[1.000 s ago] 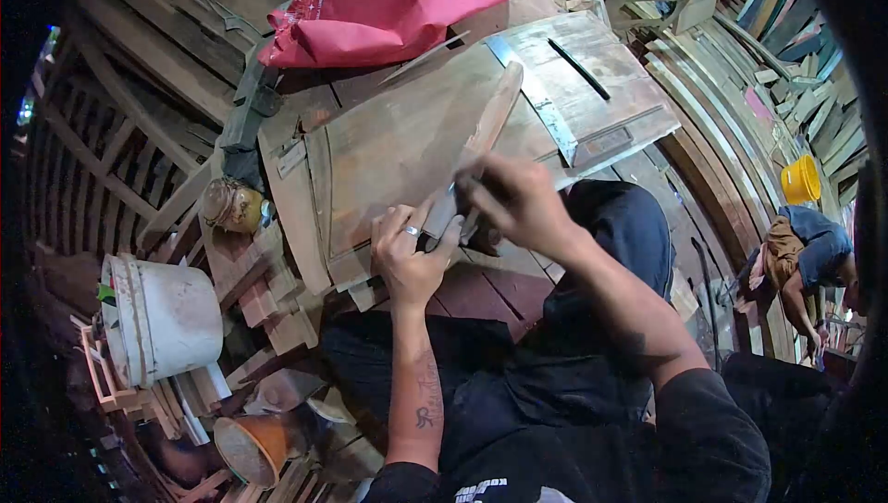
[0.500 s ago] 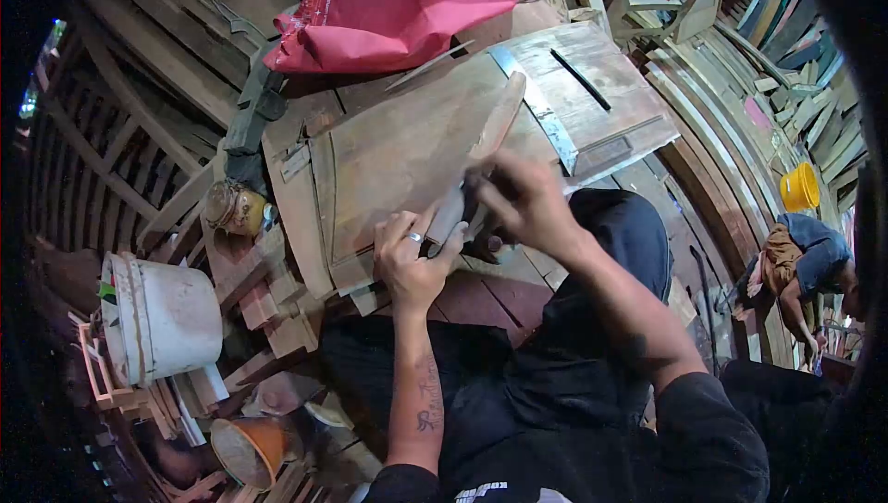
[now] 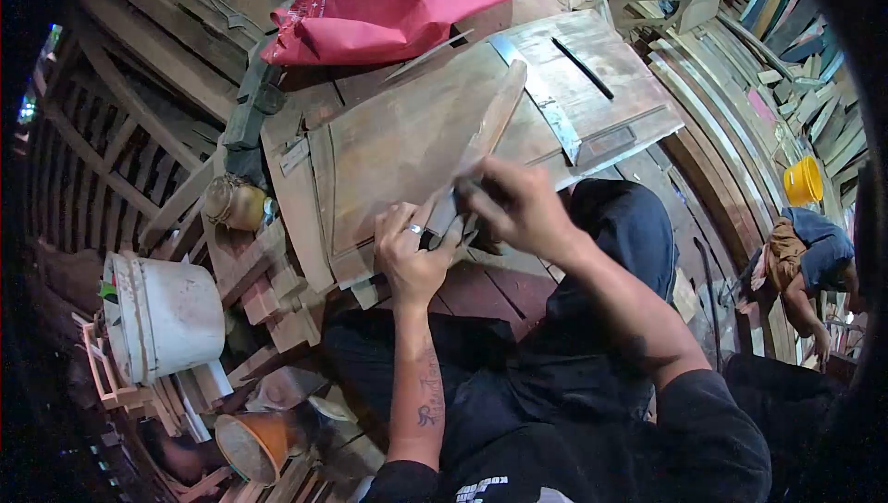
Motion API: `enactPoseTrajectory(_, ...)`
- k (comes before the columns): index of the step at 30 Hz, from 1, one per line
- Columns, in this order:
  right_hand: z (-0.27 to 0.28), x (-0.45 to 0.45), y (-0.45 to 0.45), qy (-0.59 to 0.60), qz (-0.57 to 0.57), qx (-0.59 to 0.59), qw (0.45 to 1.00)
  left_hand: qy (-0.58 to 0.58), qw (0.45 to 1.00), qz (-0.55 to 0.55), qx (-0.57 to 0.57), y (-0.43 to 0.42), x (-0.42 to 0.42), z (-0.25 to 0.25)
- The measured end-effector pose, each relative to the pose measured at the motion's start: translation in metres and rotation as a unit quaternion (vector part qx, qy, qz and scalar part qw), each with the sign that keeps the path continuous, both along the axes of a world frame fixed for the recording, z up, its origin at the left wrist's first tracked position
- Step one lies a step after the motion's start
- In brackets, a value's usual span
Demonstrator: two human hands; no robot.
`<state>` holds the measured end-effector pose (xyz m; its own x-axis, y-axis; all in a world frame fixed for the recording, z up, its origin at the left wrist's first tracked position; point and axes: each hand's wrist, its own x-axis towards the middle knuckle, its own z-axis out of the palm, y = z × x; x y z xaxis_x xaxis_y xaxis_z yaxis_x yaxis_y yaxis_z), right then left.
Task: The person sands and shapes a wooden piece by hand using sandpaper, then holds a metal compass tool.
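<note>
A long, narrow wooden piece (image 3: 499, 110) slants over the wooden panel (image 3: 388, 142). My left hand (image 3: 413, 248), with a ring on one finger, is wrapped round its near end. My right hand (image 3: 518, 202) is closed at the piece, just right of my left hand; whatever its fingers grip is hidden. A grey, flat-looking surface shows between the two hands, too unclear to name. On the panel lie a metal strip (image 3: 541, 100) and a thin black rod (image 3: 583, 68), both beyond my hands.
A red bag (image 3: 398, 3) lies beyond the panel. At the left are a jar (image 3: 236, 204), a white bucket (image 3: 176, 318) and an orange container (image 3: 250, 447). Long boards (image 3: 721, 142), a yellow bucket (image 3: 803, 181) and a bent-over person (image 3: 814, 253) are at the right.
The view has shifted slightly. Both hands stay at the near end of the wooden piece, with only small movement of my right hand. The other person's arm has moved a little.
</note>
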<state>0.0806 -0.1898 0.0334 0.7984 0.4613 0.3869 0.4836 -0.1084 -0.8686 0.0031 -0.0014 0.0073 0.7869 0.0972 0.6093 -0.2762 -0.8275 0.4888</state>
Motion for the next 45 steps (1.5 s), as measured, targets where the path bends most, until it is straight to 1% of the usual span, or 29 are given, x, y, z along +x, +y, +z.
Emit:
enactPoseTrajectory(1, 0.004, 0.009, -0.003, -0.018, -0.048, -0.009, 0.999, 0.004, 1.0, 0.02, 0.001, -0.005, -0.001, 0.007)
enactPoseTrajectory(2, 0.008, 0.016, -0.004, 0.063, -0.073, 0.022, 0.995, 0.001, 1.0, 0.023, 0.002, -0.004, -0.002, 0.008)
enactPoseTrajectory(4, 0.006, 0.021, -0.003, -0.006, -0.104, 0.029, 0.994, 0.005, 1.0, 0.008, 0.004, -0.004, -0.002, 0.007)
enactPoseTrajectory(6, 0.003, 0.008, -0.002, -0.077, -0.04, 0.002, 0.996, -0.003, 1.0, 0.012, -0.003, -0.003, 0.0, 0.005)
enactPoseTrajectory(7, 0.004, -0.002, 0.001, -0.053, 0.004, 0.016, 0.998, 0.003, 1.0, 0.006, 0.002, -0.002, 0.0, 0.006)
enactPoseTrajectory(8, -0.001, -0.006, 0.004, -0.08, 0.016, -0.005, 0.997, 0.012, 1.0, 0.0, 0.009, -0.001, -0.003, 0.005)
enactPoseTrajectory(10, 0.0, -0.001, 0.002, -0.057, -0.019, -0.01, 0.998, 0.018, 1.0, -0.003, 0.007, 0.001, -0.002, 0.001)
enactPoseTrajectory(11, 0.002, 0.011, 0.0, -0.078, -0.045, 0.024, 0.996, 0.009, 1.0, 0.005, 0.007, -0.001, -0.002, 0.002)
enactPoseTrajectory(12, 0.0, 0.018, -0.001, -0.027, -0.082, 0.035, 0.996, -0.002, 1.0, 0.014, 0.006, -0.003, -0.001, 0.004)
enactPoseTrajectory(14, -0.001, 0.025, -0.007, -0.067, -0.101, -0.008, 0.993, -0.009, 1.0, 0.009, -0.001, -0.004, -0.001, 0.006)
enactPoseTrajectory(16, 0.005, 0.007, -0.004, -0.075, -0.031, 0.0, 0.997, 0.003, 1.0, 0.013, 0.002, -0.004, -0.001, 0.006)
enactPoseTrajectory(17, 0.001, -0.001, -0.001, -0.041, 0.015, 0.019, 0.999, 0.009, 1.0, 0.002, 0.006, -0.001, -0.002, 0.004)
enactPoseTrajectory(18, 0.008, -0.005, -0.002, -0.062, 0.037, -0.014, 0.997, 0.014, 1.0, 0.0, 0.006, -0.003, -0.002, 0.005)
enactPoseTrajectory(20, 0.011, 0.002, -0.007, 0.002, 0.044, -0.025, 0.999, 0.017, 1.0, 0.006, 0.009, -0.003, -0.003, 0.009)
enactPoseTrajectory(21, 0.006, 0.011, -0.005, 0.008, -0.006, 0.021, 1.0, 0.006, 1.0, 0.011, 0.004, -0.004, -0.002, 0.007)
enactPoseTrajectory(24, 0.009, 0.024, -0.009, 0.036, -0.091, 0.007, 0.995, 0.007, 1.0, 0.013, 0.003, -0.004, -0.002, 0.006)
enactPoseTrajectory(26, -0.001, 0.014, -0.006, -0.041, -0.015, 0.03, 0.999, -0.004, 1.0, 0.027, 0.005, -0.005, 0.0, 0.004)
enactPoseTrajectory(27, 0.007, 0.001, -0.004, 0.011, 0.022, 0.002, 1.0, 0.003, 1.0, 0.017, 0.008, -0.003, -0.001, 0.006)
enactPoseTrajectory(28, 0.01, -0.005, -0.004, -0.045, 0.029, -0.021, 0.998, 0.011, 1.0, 0.007, 0.013, -0.002, -0.002, 0.006)
enactPoseTrajectory(30, 0.003, 0.001, -0.006, -0.066, 0.018, -0.044, 0.997, 0.017, 1.0, 0.001, 0.005, 0.0, -0.003, 0.002)
enactPoseTrajectory(31, 0.002, 0.007, -0.005, 0.034, 0.009, 0.005, 0.999, 0.01, 1.0, 0.007, 0.004, -0.002, -0.002, 0.003)
enactPoseTrajectory(34, 0.003, 0.025, -0.011, 0.04, -0.098, 0.005, 0.994, -0.001, 1.0, 0.012, -0.004, -0.004, -0.002, 0.007)
enactPoseTrajectory(35, -0.006, 0.028, -0.009, -0.077, -0.092, 0.022, 0.993, -0.002, 1.0, 0.015, 0.0, -0.005, -0.001, 0.007)
enactPoseTrajectory(36, 0.004, 0.014, -0.006, -0.017, -0.048, 0.031, 0.998, -0.001, 1.0, 0.018, 0.003, -0.005, -0.001, 0.006)
enactPoseTrajectory(38, -0.001, -0.003, -0.001, -0.064, 0.024, 0.017, 0.998, 0.007, 1.0, 0.009, -0.004, -0.003, -0.001, 0.004)
enactPoseTrajectory(40, 0.005, -0.008, 0.0, -0.062, 0.032, -0.004, 0.998, 0.008, 1.0, 0.0, 0.002, -0.001, -0.002, 0.004)
enactPoseTrajectory(43, 0.002, 0.018, -0.003, -0.005, -0.074, 0.028, 0.997, -0.002, 1.0, 0.008, 0.005, -0.002, -0.002, 0.001)
enactPoseTrajectory(44, 0.005, 0.023, -0.009, 0.03, -0.101, 0.002, 0.994, -0.006, 1.0, 0.011, -0.004, -0.003, -0.001, 0.003)
enactPoseTrajectory(45, 0.005, 0.022, -0.007, 0.003, -0.079, 0.017, 0.997, 0.01, 1.0, 0.014, -0.006, -0.005, -0.001, 0.006)
